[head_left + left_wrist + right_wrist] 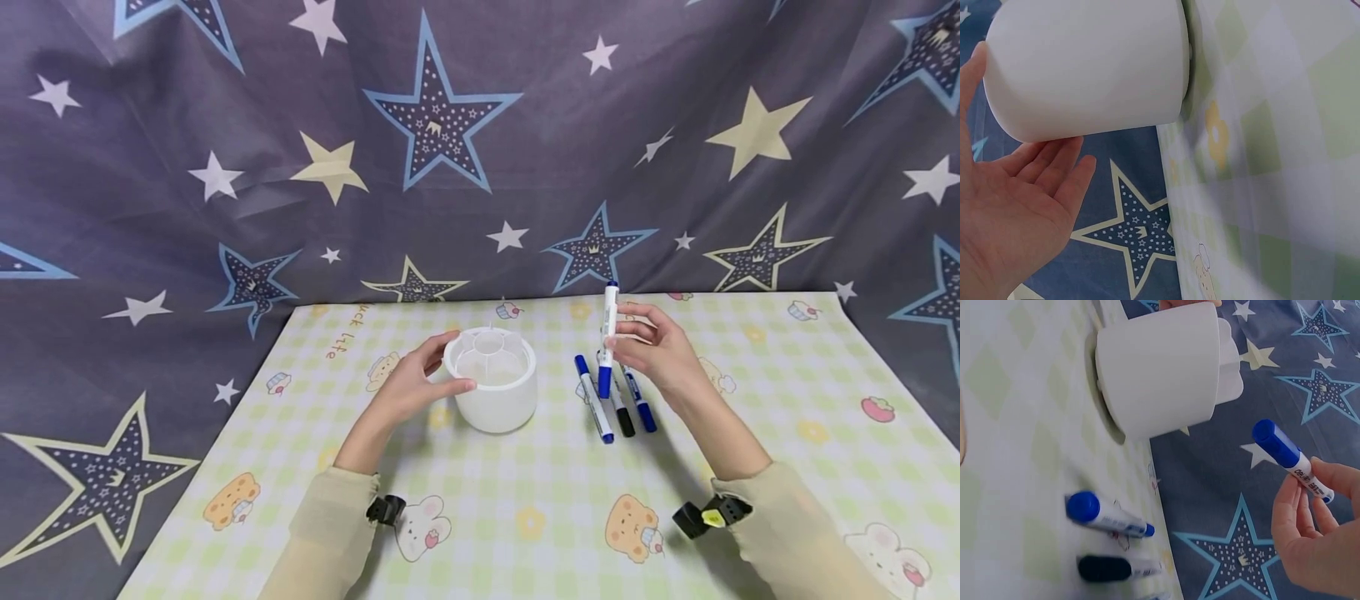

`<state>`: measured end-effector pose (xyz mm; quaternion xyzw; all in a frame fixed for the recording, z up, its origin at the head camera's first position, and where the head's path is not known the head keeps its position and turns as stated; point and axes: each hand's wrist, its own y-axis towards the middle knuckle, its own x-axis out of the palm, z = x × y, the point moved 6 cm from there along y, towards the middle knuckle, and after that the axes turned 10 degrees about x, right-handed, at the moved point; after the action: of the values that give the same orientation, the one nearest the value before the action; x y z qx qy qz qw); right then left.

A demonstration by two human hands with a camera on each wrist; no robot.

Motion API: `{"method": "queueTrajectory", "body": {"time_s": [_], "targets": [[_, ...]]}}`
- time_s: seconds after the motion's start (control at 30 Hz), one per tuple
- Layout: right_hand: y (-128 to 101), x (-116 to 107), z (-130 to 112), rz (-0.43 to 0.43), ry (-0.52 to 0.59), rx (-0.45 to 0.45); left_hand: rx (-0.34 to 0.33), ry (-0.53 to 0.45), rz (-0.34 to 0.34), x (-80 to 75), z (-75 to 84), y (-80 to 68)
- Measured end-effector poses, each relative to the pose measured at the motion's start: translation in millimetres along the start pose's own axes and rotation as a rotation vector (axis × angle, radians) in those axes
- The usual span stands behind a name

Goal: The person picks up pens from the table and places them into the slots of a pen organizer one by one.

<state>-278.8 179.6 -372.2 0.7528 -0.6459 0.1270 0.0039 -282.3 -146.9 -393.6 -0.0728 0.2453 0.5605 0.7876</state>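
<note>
In the head view, a round white holder [492,383] stands upright at the centre of the frame on a green-checked tablecloth [525,492]. Its open top is split into compartments around a small middle ring. The left hand [411,385] cups its left side, fingers curved along the rim and wall. Just right of centre, the right hand [660,350] pinches a white marker [607,342] with a blue cap, held upright, cap end down, above the table. Under that hand three more markers [618,404] lie side by side on the cloth: two blue-capped, one black-capped. The cloth shows cartoon bears and rabbits, and the words "uck life" can be read near its far left edge. A star-patterned curtain [225,125] fills the background.

In the left wrist view, the holder [1088,65] fills the upper left, smooth and plain. The palm and fingers [1054,165] lie lightly curved against its wall.

In the right wrist view, the holder [1160,365] sits upper centre. At the right edge, the fingers [1300,506] grip the marker [1288,456]; its barrel print is too small to read. Two markers lie at lower left.
</note>
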Motion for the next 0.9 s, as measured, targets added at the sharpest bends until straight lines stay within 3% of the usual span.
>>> {"method": "queueTrajectory", "body": {"time_s": [0.13, 0.37, 0.9], "targets": [[4.5, 8.6, -1.3, 0.005, 0.05, -0.001, -0.001, 0.0, -0.002, 0.0, -0.6, -0.4], [12.4, 20.0, -1.9, 0.041, 0.029, -0.008, 0.005, 0.006, 0.002, -0.5, 0.9, -0.3], [24.8, 45.1, 0.1, 0.056, 0.107, -0.072, 0.005, 0.002, 0.001, -0.1, 0.6, -0.3]]}}
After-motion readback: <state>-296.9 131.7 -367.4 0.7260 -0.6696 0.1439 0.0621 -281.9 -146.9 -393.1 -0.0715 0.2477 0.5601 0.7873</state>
